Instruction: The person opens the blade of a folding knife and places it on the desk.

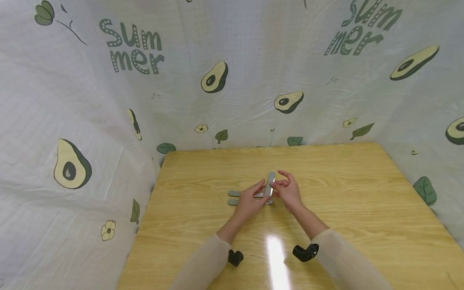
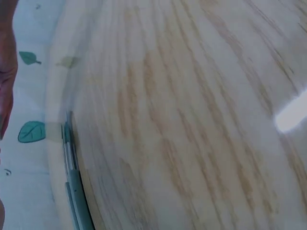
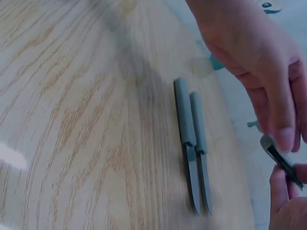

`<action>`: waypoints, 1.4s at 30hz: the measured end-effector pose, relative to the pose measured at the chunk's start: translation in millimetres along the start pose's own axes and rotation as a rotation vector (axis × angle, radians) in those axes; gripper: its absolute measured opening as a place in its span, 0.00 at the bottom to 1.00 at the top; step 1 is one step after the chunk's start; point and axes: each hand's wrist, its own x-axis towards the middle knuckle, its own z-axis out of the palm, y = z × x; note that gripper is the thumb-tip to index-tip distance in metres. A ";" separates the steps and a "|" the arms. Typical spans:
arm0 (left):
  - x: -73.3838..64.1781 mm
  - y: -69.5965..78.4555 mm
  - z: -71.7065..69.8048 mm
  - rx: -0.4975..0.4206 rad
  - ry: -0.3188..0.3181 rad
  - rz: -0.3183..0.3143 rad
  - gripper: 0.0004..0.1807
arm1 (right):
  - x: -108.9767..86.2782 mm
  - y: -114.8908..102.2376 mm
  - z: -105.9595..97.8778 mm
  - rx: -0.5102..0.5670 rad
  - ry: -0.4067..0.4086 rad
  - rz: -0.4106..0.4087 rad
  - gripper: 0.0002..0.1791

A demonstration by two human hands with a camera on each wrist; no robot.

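A slim grey folding knife (image 1: 270, 183) stands tilted up between both hands, with a hole near its top end and a bright edge on its right. My left hand (image 1: 250, 201) grips its lower part. With the fingertips of my right hand (image 1: 288, 193) I pinch its right edge. In the right wrist view, a dark slot runs along the folding knife (image 3: 278, 155). Two knives with grey-green handles, the nearer knife (image 3: 184, 115) and the farther knife (image 3: 197, 122), lie side by side on the table. My left hand partly covers them in the head view.
The wooden table (image 1: 195, 173) has a glossy surface with a bright light reflection (image 1: 277, 262). White cloth printed with avocados (image 1: 214, 77) hangs behind it and along both sides. Black devices, such as the right wrist device (image 1: 306, 252), sit at the sleeve cuffs.
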 end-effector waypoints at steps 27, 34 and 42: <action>-12.4 -3.4 -12.0 0.187 0.081 0.282 0.20 | -0.2 4.5 -5.3 0.020 -0.107 -0.124 0.48; -12.7 -8.3 -16.9 -0.119 0.065 0.058 0.23 | -0.6 7.5 -9.3 -0.093 -0.181 -0.220 0.38; -11.0 -9.7 -28.1 -0.369 0.048 -0.239 0.24 | -0.6 10.5 -11.3 -0.142 -0.354 -0.297 0.27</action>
